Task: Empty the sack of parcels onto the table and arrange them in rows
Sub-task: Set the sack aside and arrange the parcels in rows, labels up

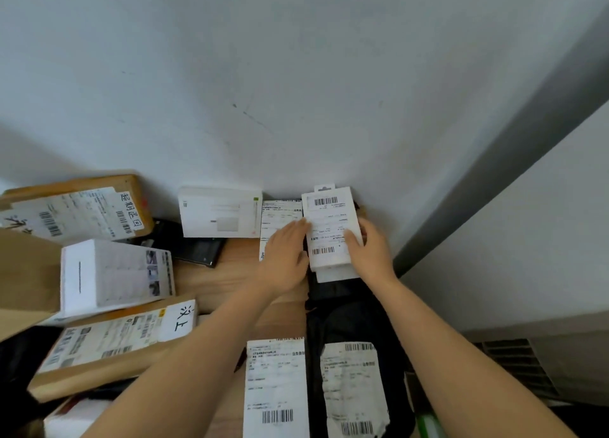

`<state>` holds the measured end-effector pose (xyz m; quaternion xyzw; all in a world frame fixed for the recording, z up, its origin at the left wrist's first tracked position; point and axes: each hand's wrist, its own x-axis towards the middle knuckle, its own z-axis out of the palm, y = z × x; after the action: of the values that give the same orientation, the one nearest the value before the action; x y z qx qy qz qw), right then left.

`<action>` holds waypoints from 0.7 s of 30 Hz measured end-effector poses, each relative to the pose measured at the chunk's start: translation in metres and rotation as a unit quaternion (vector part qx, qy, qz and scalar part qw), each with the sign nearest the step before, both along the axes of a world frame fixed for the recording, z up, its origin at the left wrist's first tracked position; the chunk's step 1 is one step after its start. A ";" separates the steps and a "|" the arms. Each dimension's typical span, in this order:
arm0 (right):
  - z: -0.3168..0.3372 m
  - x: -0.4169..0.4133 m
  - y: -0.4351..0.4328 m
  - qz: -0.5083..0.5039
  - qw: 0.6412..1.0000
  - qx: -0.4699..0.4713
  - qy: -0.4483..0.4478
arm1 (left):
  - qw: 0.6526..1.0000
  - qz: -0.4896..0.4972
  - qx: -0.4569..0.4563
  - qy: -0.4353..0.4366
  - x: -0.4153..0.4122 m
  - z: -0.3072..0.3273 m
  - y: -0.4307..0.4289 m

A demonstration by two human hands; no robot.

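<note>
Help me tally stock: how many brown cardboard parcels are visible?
3: back-left parcel by the wall, left-edge parcel cut off, front-left parcel nearer me. More may be hidden.

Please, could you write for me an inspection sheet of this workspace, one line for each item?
Surface: wooden table, pushed against the wall.
Job's things: small white box at back right, partly over a black bag; flat white box and labelled parcel beside it along the wall; brown carton, white carton and brown envelope askew at left. Sack: not made out.
Clutter: dark flat item, cannot tell what.
Hands: left hand flat against the small white box's left edge; right hand rests fingers on its label.
Cables: nothing seen.
Surroundings: pale wall, vent grille at lower right.
</note>
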<state>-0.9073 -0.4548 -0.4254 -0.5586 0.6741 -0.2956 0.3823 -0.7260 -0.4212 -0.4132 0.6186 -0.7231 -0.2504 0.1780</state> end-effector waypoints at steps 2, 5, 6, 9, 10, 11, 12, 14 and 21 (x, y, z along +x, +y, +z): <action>-0.002 -0.002 -0.003 0.012 1.000 -0.007 0.018 | 0.999 0.018 -0.037 0.013 0.010 -0.003 0.010; -0.002 -0.003 -0.002 0.014 1.000 -0.018 0.008 | 0.998 0.001 -0.057 -0.017 0.024 -0.011 0.022; -0.001 -0.002 -0.001 0.018 0.999 -0.024 0.008 | 0.998 -0.007 -0.063 -0.028 0.026 -0.014 0.023; -0.002 0.000 -0.003 0.027 0.999 -0.031 0.017 | 0.997 0.010 -0.074 -0.019 0.022 -0.019 0.018; -0.001 0.001 -0.004 0.031 0.999 -0.031 0.023 | 0.997 0.015 -0.076 -0.017 0.019 -0.019 0.016; 0.000 0.001 -0.005 0.033 0.998 -0.032 0.030 | 0.996 0.019 -0.080 -0.016 0.016 -0.018 0.015; 0.002 0.001 -0.005 0.035 0.998 -0.032 0.037 | 0.996 0.021 -0.080 -0.014 0.013 -0.017 0.015; 0.008 0.002 -0.004 0.036 0.996 -0.042 0.064 | 0.997 0.025 -0.073 -0.009 0.011 -0.013 0.017; 0.033 0.034 0.008 0.139 0.971 -0.146 0.129 | 0.985 0.051 -0.153 -0.055 0.069 0.019 0.037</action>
<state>-0.8729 -0.4469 -0.3922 -0.7299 0.5830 -0.2605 0.2440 -0.6575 -0.3837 -0.3942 0.6334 -0.7289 -0.0928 0.2427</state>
